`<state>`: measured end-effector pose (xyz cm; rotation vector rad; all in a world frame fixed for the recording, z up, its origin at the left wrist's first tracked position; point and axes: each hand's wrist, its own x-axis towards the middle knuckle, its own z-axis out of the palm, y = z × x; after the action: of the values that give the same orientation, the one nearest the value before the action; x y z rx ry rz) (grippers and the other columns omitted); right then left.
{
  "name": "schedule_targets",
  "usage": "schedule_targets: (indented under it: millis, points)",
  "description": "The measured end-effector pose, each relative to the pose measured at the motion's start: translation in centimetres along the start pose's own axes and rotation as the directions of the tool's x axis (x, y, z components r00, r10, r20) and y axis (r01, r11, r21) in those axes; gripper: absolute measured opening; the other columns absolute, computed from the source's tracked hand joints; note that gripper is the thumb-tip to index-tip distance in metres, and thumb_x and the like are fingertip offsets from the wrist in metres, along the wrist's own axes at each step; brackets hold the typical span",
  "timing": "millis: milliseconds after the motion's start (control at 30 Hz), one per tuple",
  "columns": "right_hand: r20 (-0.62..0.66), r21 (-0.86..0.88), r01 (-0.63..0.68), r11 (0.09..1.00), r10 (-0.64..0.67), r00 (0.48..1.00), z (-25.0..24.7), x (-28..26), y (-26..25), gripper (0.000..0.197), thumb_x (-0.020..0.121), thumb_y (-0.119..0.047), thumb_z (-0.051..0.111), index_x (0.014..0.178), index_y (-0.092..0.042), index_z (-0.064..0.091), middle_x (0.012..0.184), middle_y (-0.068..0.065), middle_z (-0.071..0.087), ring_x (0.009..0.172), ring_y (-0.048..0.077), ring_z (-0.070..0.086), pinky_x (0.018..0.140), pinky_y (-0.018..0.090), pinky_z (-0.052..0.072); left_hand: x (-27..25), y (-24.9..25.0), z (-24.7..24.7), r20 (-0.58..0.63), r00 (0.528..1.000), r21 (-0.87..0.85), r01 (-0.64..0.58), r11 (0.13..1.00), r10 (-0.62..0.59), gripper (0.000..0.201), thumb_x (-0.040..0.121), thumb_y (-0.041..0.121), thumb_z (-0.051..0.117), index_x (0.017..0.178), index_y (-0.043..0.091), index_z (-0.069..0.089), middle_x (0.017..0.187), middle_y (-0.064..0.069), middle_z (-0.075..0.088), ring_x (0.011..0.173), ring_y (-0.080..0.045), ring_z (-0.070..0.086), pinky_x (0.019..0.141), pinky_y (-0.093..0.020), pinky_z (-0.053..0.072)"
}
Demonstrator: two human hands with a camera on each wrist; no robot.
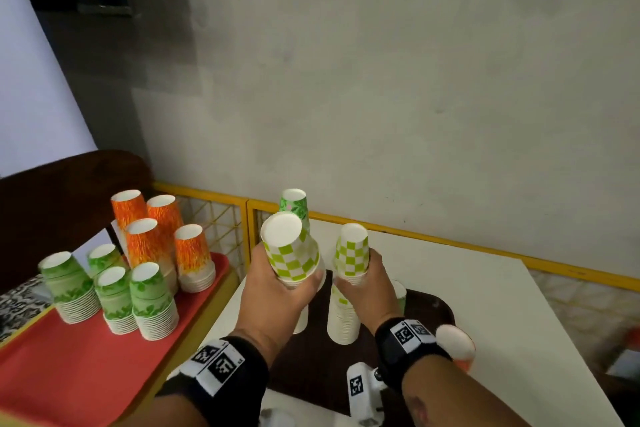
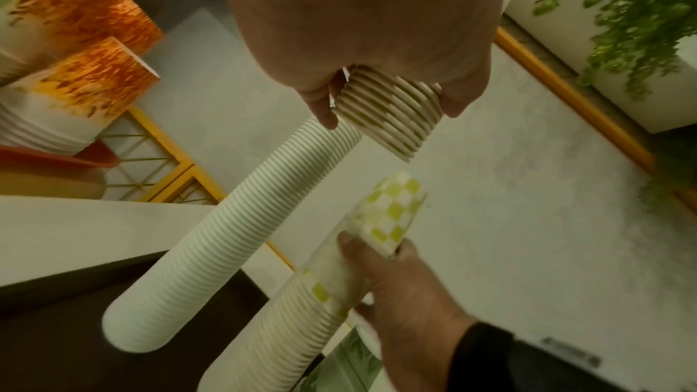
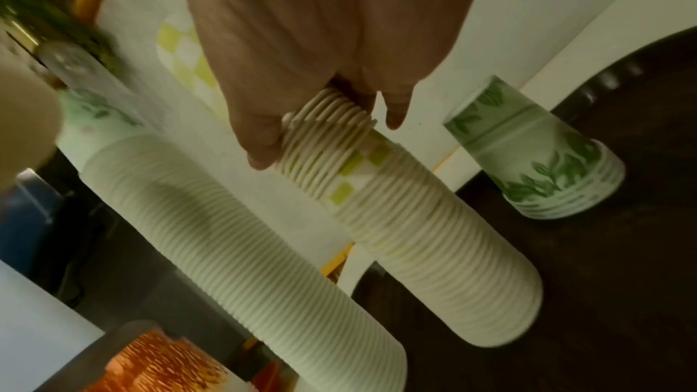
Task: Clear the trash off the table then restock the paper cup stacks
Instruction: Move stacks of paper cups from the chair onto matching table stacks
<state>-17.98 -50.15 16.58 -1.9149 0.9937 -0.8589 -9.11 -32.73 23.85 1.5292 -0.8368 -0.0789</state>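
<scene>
My left hand [image 1: 287, 284] grips a short batch of upturned green-checkered paper cups [image 1: 291, 253], held in the air and tilted; the left wrist view shows its ribbed rims [image 2: 388, 115] free of any stack. My right hand [image 1: 363, 282] grips the upper batch of checkered cups [image 1: 351, 251] on a tall stack [image 3: 437, 252] standing on the dark brown tray [image 1: 429, 308]. A checkered strip shows between that batch and the rims below. A second tall stack [image 3: 241, 243], topped with green-leaf cups [image 1: 294, 204], stands beside it.
A red tray [image 1: 69, 371] at the left carries several orange-patterned stacks [image 1: 142, 239] and green-leaf stacks [image 1: 152, 302]. A short green-leaf stack [image 3: 535, 160] sits on the dark tray. A yellow rail [image 1: 450, 239] borders the white table [image 1: 519, 322] against the wall.
</scene>
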Motion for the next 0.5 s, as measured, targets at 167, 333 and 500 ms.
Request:
schedule_targets:
  millis: [167,333,500]
  points:
    - [0.003,0.073,-0.029,0.997,0.029,1.0,1.6,-0.7,0.9,0.059,0.076,-0.025,0.08,0.115,-0.039,0.039,0.1,-0.022,0.059,0.092,-0.001,0.061,0.085,0.028,0.051,1.5,1.6,1.4,0.072,0.996,-0.033,-0.041,0.999,0.043,0.056,0.071,0.024,0.086,0.114,0.024,0.05,0.101,0.014,0.066,0.093,0.009,0.063,0.072,-0.001,0.045]
    - [0.006,0.089,-0.04,0.995,0.039,0.999,2.8,-0.7,0.5,0.061,0.073,-0.028,0.08,0.118,-0.035,0.039,0.108,-0.008,0.062,0.1,0.009,0.063,0.088,0.027,0.051,3.1,2.5,4.7,0.147,0.989,-0.05,-0.022,0.999,0.029,0.054,0.074,0.027,0.084,0.113,0.029,0.047,0.103,0.015,0.063,0.095,0.007,0.062,0.075,-0.008,0.05]
    - [0.061,-0.003,-0.075,0.997,0.075,0.995,1.0,-1.9,0.2,0.09,0.075,-0.036,0.078,0.147,-0.019,0.026,0.13,-0.01,0.048,0.127,0.011,0.049,0.101,0.021,0.039,4.2,2.1,8.0,0.146,0.989,-0.029,0.006,1.0,-0.001,0.05,0.074,0.028,0.084,0.108,0.03,0.047,0.101,0.013,0.06,0.092,0.001,0.062,0.073,-0.009,0.046]
